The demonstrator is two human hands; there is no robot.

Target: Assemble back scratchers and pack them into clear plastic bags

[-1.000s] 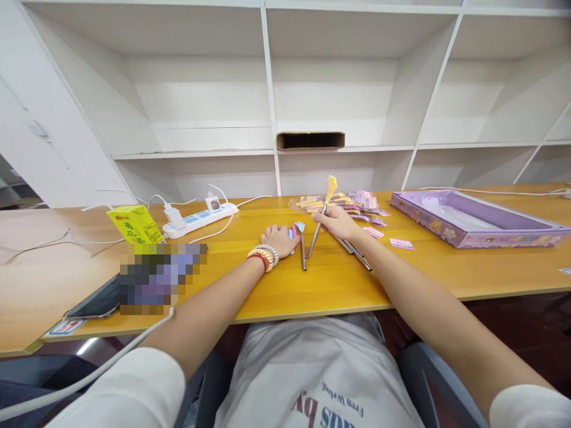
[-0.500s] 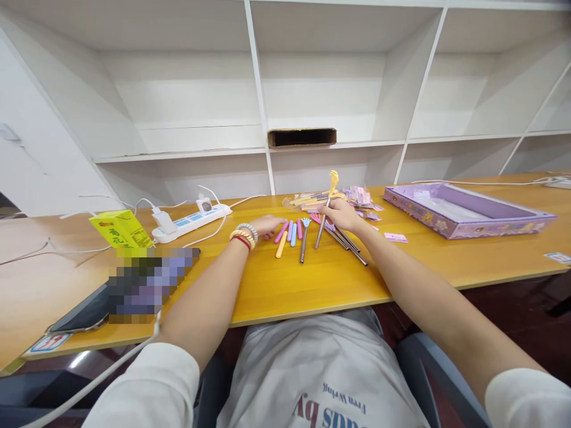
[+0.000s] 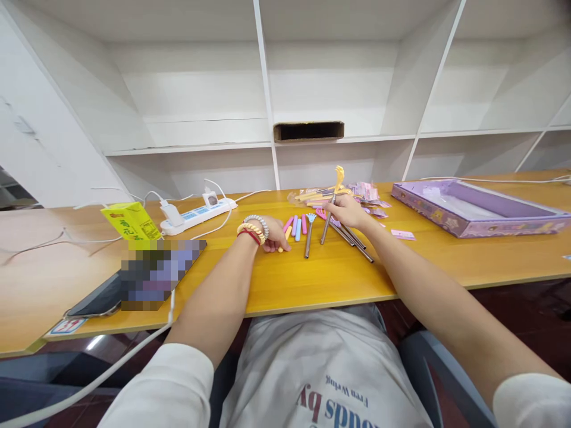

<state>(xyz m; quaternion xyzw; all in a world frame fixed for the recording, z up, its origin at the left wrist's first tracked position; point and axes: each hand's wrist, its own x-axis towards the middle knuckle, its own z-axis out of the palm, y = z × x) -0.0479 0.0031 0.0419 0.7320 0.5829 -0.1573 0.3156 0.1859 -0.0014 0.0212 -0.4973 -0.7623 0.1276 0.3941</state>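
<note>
My right hand grips the metal rod of a yellow back scratcher, its claw-shaped head pointing up and its rod slanting down to the table. My left hand is closed on a yellow handle lying on the table, and covers most of it. Beside it lie short coloured handles, among them a blue handle and a pink handle. Between my hands is a blue-headed back scratcher. Several more metal-rod scratchers, with pink and purple heads, lie under my right hand.
Packaged scratchers are heaped behind my right hand. A purple box tray lies at right, near a small pink card. Leftward are a power strip, a yellow carton and a phone. Shelves stand behind.
My left hand has moved from behind the coloured handles toward me and closed on the yellow handle. My right hand still holds the yellow back scratcher. The view has shifted slightly.
</note>
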